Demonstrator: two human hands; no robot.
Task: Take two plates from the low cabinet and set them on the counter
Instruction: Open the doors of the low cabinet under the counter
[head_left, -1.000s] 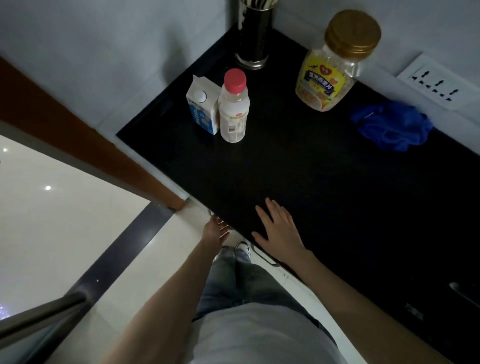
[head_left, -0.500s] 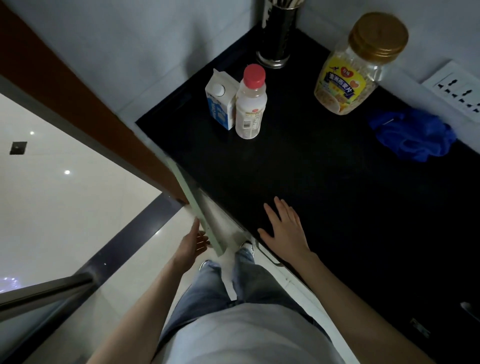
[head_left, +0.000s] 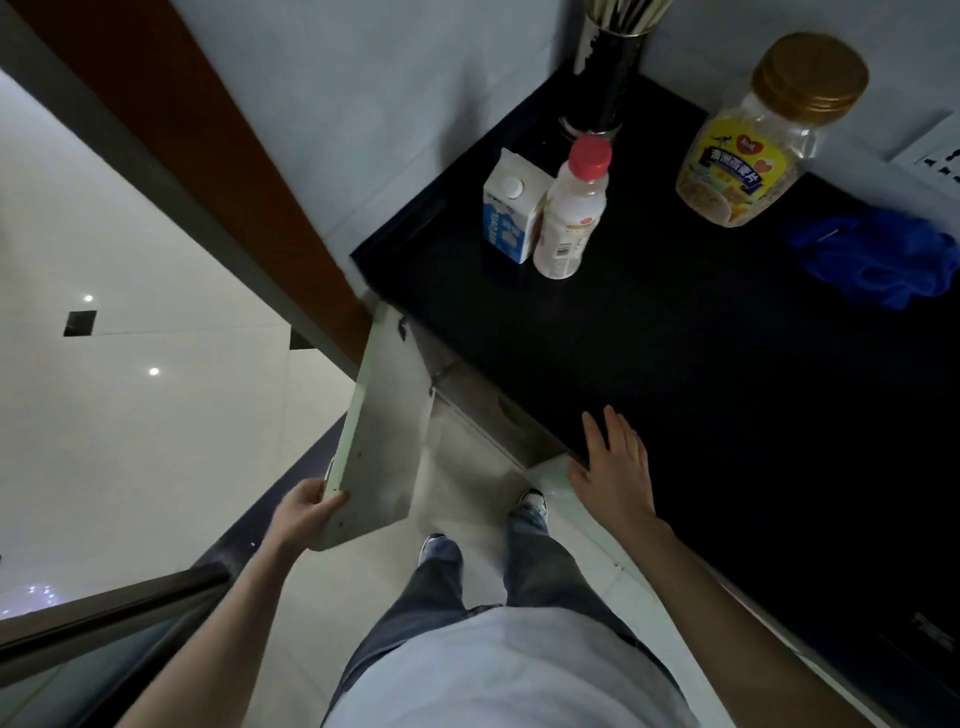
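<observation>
We are opening the low cabinet: our left hand (head_left: 306, 506) is closing its grip around the cabinet door's (head_left: 379, 441) free edge at seven o'clock. Our right hand (head_left: 615, 475) is lying flat, fingers spread, holding nothing, on the tabletop's (head_left: 701, 364) near edge. The plates are staying hidden inside; next we are needing to crouch and reach in.

Low cabinet door (head_left: 382, 431): pale, swung wide open outward. Cabinet interior (head_left: 498, 415) is seen dim; no plates can be made out. Black counter (head_left: 675, 364) lies above.
</observation>
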